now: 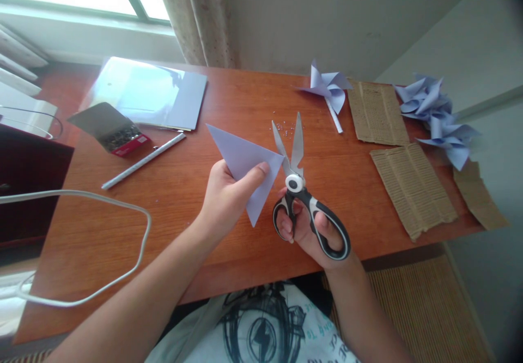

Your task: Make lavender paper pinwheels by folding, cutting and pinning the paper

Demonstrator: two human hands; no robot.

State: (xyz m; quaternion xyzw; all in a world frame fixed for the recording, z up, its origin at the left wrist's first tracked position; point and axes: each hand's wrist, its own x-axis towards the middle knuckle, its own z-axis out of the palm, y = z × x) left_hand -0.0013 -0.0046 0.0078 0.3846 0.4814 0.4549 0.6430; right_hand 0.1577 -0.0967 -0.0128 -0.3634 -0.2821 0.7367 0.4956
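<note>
My left hand (pixel 229 188) is closed on a folded triangle of pale lilac paper (pixel 241 153), thumb on top and fingers hidden beneath. In my right hand (pixel 306 227) is a pair of scissors (pixel 295 180) with black and white handles, fingers and thumb through the loops. The scissor blades are spread and point away from me. One corner of the paper meets the left blade near the pivot; I cannot tell whether it lies between the blades. Tiny bits (pixel 286 127) are scattered on the table around the blade tips.
Paper pinwheels (pixel 327 88) lie at the back and far right of the wooden table (pixel 220 270), near cardboard pieces (pixel 412 188). Leftward are an open small box (pixel 118 131), a rolled paper stick (pixel 143 161), a glossy folder (pixel 163 93) and a white cable (pixel 147 232).
</note>
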